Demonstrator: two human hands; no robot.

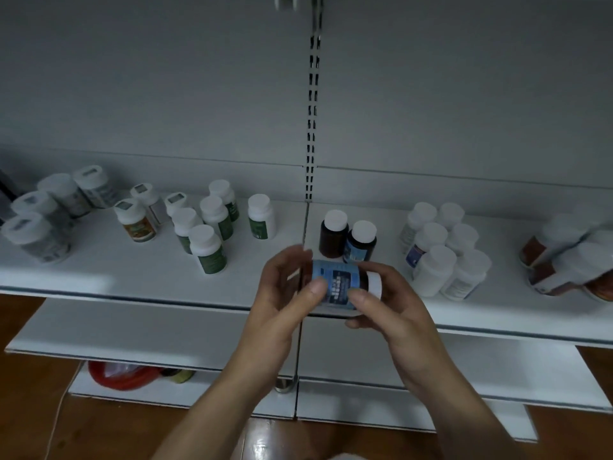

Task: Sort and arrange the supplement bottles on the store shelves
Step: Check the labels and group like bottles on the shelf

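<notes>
Both hands hold a dark bottle with a blue label (338,283) on its side, white cap pointing right, just in front of the upper shelf's edge. My left hand (285,293) grips its bottom end and my right hand (388,303) grips the cap end. Behind it on the white shelf (132,273) stand a plain brown bottle (333,234) and a matching blue-label bottle (361,242). White bottles with green labels (212,240) stand grouped to the left.
A cluster of white bottles (441,250) stands at the right, and red-brown labelled ones (564,260) lie at the far right. More white bottles (49,210) and an orange-labelled bottle (134,219) sit far left. Lower shelves (149,333) jut out below; a red bag (122,376) lies underneath.
</notes>
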